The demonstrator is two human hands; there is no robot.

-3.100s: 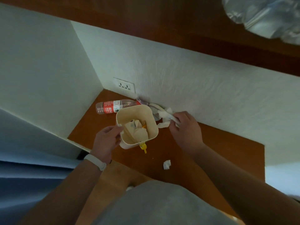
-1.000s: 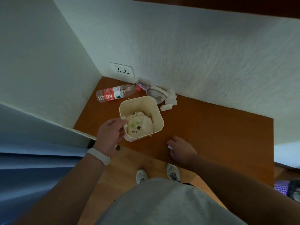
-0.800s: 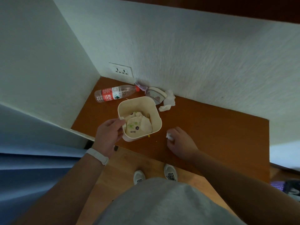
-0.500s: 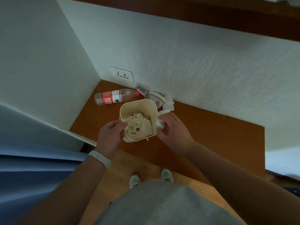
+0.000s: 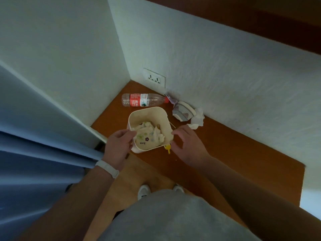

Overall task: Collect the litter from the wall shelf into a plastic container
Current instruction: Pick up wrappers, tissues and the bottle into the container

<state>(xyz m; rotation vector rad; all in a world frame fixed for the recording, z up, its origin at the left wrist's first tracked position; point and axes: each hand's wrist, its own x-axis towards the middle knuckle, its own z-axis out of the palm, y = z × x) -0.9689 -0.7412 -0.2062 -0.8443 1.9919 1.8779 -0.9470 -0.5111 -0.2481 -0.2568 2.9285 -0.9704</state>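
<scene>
The bottle (image 5: 145, 100) carries a red label with white characters too small to read.

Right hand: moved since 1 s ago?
Yes. The right hand went from the shelf's front edge back toward the wall, and now sits at the container rim, near the tissue.

The plastic container (image 5: 149, 115) stands on the wall shelf (image 5: 234, 153), near its front edge and toward the left corner. Crumpled papers (image 5: 149, 136) lie inside it. The left hand (image 5: 119, 146) is at the container's left rim, and the right hand (image 5: 186, 142) is at its right rim. Behind the container a bottle (image 5: 144, 100) lies on its side, with the cap pointing right. To the right of the bottle, against the back wall, lies a small cup (image 5: 182, 113), and a tissue (image 5: 198, 120) lies just beside it on the right. A socket (image 5: 154, 78) is on the wall above the bottle. A small piece (image 5: 167, 147) lies before the container.
</scene>
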